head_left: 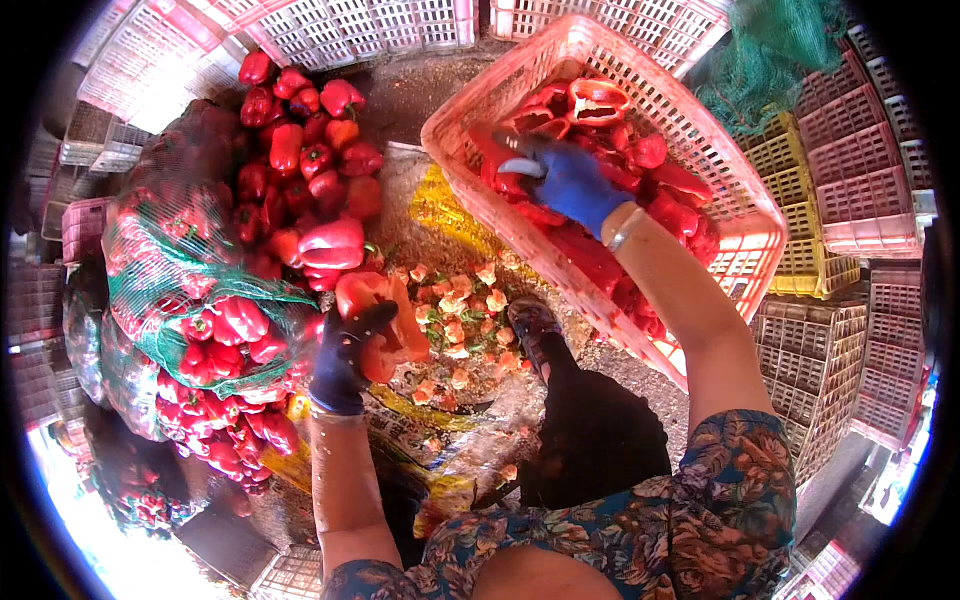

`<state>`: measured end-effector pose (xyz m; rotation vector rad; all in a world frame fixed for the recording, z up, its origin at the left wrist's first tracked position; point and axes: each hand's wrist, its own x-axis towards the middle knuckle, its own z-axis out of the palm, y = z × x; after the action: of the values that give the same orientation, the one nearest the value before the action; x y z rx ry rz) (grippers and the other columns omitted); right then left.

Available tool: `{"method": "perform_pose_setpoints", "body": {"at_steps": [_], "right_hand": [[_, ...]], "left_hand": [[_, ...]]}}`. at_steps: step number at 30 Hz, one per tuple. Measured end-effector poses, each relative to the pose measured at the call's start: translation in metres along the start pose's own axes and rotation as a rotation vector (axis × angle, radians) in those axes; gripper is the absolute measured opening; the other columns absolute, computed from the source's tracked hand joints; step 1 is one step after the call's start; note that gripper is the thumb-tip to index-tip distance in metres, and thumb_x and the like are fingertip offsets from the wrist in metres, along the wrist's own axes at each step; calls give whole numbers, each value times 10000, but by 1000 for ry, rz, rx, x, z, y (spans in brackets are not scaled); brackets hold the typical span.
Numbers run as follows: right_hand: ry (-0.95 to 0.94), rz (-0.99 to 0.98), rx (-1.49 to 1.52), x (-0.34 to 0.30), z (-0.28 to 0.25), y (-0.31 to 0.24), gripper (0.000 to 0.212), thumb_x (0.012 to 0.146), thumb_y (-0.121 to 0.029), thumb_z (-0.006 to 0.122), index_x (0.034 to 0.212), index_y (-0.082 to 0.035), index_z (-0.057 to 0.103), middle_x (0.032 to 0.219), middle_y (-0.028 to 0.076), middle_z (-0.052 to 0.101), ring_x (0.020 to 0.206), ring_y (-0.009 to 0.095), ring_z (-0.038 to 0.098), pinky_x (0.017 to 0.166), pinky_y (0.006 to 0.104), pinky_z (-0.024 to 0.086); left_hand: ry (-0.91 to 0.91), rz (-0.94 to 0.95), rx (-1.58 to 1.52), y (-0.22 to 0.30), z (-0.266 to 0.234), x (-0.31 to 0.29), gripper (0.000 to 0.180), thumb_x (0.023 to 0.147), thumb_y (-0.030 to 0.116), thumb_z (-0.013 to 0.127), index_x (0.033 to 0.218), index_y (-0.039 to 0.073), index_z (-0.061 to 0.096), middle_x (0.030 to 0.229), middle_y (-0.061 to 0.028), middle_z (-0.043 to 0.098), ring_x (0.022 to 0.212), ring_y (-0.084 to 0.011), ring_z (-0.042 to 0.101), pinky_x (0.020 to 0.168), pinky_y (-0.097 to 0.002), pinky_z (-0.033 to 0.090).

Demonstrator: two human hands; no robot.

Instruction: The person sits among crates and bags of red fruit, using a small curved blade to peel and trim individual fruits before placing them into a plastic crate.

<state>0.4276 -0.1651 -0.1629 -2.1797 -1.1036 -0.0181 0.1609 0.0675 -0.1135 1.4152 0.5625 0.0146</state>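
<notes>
My left hand [345, 360], in a dark blue glove, grips a cut red pepper [385, 315] held open above the ground. My right hand [570, 180], in a blue glove, reaches into a pink plastic crate [690, 110] and holds a small curved knife [522, 166] with its blade pointing left. The crate tilts toward me and holds several halved red peppers [600, 100]. Under my hands, pepper cores and seeds [455, 320] lie scattered on the ground.
A heap of whole red peppers [300, 170] and green net sacks of peppers [210, 300] lie at my left. Stacks of pink and yellow crates [850, 200] stand at right, more pink crates [330, 25] at top. My dark shoe [535, 325] rests beside the cores.
</notes>
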Motion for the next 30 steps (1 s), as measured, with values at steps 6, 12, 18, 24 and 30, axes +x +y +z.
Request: {"method": "perform_pose_setpoints", "body": {"at_steps": [6, 12, 18, 24, 30], "right_hand": [[-159, 361, 371, -10, 46, 25, 392, 837, -292, 641, 1207, -172, 597, 1084, 181, 644, 989, 344, 617, 830, 396, 498], [-249, 328, -64, -15, 57, 42, 509, 873, -553, 472, 1144, -146, 616, 1077, 163, 647, 1019, 363, 599, 885, 465, 467], [72, 683, 771, -2, -11, -40, 303, 835, -259, 701, 1071, -73, 665, 864, 80, 694, 625, 108, 598, 508, 253, 460], [38, 524, 1063, -38, -87, -72, 310, 911, -149, 534, 1206, -62, 570, 891, 30, 611, 534, 83, 498, 462, 229, 387], [119, -153, -121, -31, -81, 2, 311, 841, -141, 559, 1125, -24, 613, 845, 93, 624, 548, 141, 534, 470, 243, 390]], "left_hand": [[17, -105, -31, -10, 15, -7, 369, 741, 124, 745, 1057, 27, 582, 798, -1, 582, 711, -99, 565, 625, -241, 452], [64, 114, 60, -25, 39, -2, 320, 777, 125, 712, 1068, 42, 609, 833, -9, 592, 696, -107, 566, 626, -257, 466], [42, 125, -569, 19, 69, 11, 394, 817, 137, 698, 1177, 46, 568, 1002, -33, 590, 934, -167, 582, 826, -341, 516], [-473, 341, -967, 42, 155, 78, 501, 887, 156, 616, 1334, 51, 414, 1081, -85, 594, 874, -173, 583, 762, -330, 541], [-183, 411, -511, 41, 189, 92, 754, 789, 58, 741, 1414, 25, 322, 1301, -119, 505, 1146, -160, 516, 947, -318, 450]]}}
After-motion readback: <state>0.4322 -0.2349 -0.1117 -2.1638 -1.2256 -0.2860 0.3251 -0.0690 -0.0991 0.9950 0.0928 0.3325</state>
